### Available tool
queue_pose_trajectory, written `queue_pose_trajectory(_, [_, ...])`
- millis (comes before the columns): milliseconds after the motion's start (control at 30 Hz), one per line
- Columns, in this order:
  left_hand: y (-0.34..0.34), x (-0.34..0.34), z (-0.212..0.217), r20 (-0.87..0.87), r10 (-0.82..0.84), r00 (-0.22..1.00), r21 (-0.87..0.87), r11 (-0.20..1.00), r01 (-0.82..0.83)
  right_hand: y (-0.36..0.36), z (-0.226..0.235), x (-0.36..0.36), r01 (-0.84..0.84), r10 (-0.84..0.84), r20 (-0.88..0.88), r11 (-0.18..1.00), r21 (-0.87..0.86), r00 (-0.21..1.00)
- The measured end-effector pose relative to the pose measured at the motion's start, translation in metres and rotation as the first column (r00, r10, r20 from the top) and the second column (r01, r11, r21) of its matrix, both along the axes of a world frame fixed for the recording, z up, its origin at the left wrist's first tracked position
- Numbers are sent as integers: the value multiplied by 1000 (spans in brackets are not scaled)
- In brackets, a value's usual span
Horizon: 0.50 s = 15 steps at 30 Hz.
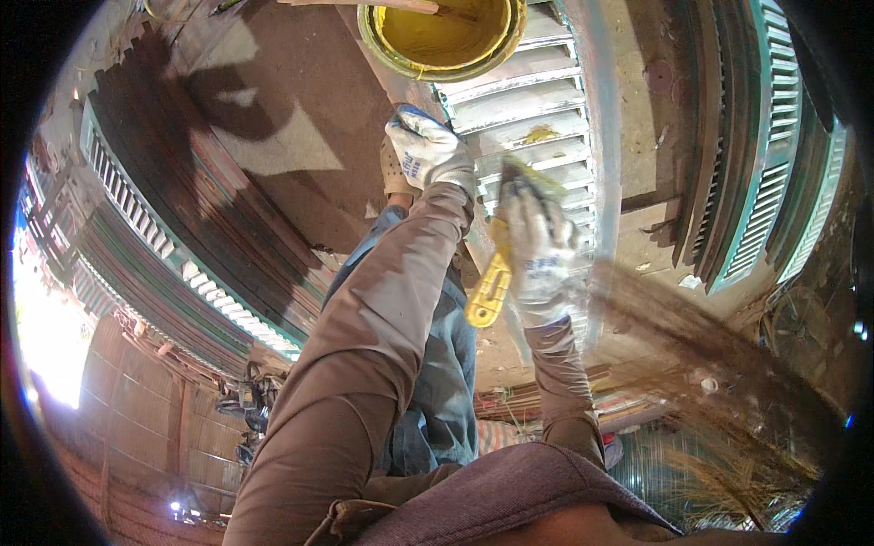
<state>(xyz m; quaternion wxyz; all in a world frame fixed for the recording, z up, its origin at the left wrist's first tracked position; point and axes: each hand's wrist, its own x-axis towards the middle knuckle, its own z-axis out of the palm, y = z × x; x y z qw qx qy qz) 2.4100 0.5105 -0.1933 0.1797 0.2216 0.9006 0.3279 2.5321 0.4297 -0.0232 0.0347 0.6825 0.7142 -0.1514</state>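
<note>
Workshop floor (282, 150) below. Can (519, 32) of yellow paste (428, 44), top cut off. Right hand (539, 255): fingers around yellow-handled putty knife (496, 268) over white louvered shutter (510, 111), blade blurred. Left hand (428, 150) beside shutter; can't tell fingers' grip.

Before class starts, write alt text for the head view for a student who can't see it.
A gloved right hand holds a yellow-handled scraper over a louvred panel with a yellow smear, while the gloved left hand is at the panel's left edge. An open tin, yellow inside, is at the top; other louvred panels are farther out.
</note>
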Motion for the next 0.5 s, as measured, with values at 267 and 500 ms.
queue_pose_trajectory(267, [13,14,34,-160,-166,973,-240,963,125,10,-25,75,-99,70,163,979,177,984])
queue_pose_trajectory(500, [15,17,25,78,-76,994,-82,993,83,48,-19,103,-303,288,113,941,149,951])
